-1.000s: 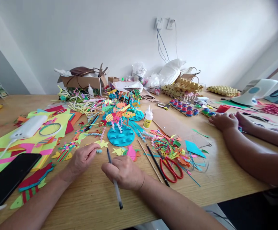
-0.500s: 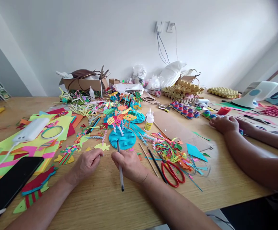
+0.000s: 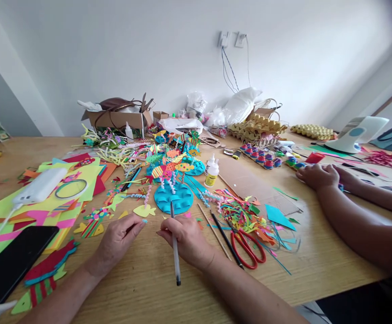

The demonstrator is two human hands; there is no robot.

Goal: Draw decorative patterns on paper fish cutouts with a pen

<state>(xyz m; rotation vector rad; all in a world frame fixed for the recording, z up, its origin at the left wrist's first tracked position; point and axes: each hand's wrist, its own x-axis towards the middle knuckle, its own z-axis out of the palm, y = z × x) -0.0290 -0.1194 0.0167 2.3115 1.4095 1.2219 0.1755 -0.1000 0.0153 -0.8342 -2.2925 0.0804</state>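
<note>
My left hand (image 3: pixel 124 236) is closed in a pinch, with a tiny light-blue scrap (image 3: pixel 145 221) at its fingertips. A pen (image 3: pixel 176 256) with a clear barrel and dark end cap is gripped in my right hand (image 3: pixel 189 238); its tip points away from me. Just beyond both hands lies a yellow paper fish (image 3: pixel 144 210) below a curled pink strip. Behind the pen sits a blue disc with raised bumps (image 3: pixel 173 198). Colourful spotted and striped paper fish (image 3: pixel 172 166) stand above it on curly stems.
Red-handled scissors (image 3: pixel 248 249), a black stick and paper scraps (image 3: pixel 243 213) lie right of my hands. A glue bottle (image 3: pixel 211 173) stands behind. Leftward are coloured paper, a white power bank (image 3: pixel 39 185) and a black phone (image 3: pixel 16 265). Another person's arms (image 3: pixel 354 211) rest at the right.
My hands have come slightly nearer, and the pen's back end has dropped lower. The light-blue scrap at my left fingertips shows more plainly. The view has shifted a little.
</note>
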